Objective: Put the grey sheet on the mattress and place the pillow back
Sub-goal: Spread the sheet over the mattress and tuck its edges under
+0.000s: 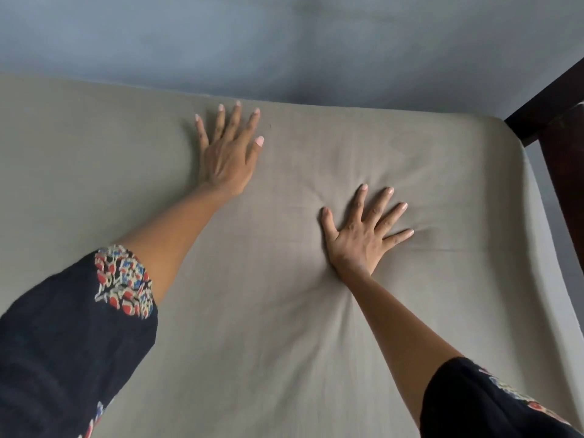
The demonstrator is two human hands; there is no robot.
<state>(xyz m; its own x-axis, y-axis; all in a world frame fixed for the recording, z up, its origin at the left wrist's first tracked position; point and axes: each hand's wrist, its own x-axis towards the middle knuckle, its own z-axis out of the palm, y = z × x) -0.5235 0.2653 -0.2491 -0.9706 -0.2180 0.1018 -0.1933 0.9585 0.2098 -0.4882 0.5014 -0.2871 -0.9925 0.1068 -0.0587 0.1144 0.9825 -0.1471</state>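
Note:
The grey sheet (268, 279) lies spread over the mattress and fills most of the view, reaching the far edge along the wall and the rounded far right corner. My left hand (227, 153) rests flat on it near the far edge, fingers apart. Closer in and to the right, my right hand (360, 235) presses palm-down with fingers splayed, and small creases fan out around it. Neither hand holds anything. The pillow is out of sight.
A blue-grey wall (284, 42) runs along the far side of the bed. A dark wooden bed frame post (556, 121) stands at the far right corner. The sheet drapes over the mattress's right side (543, 248).

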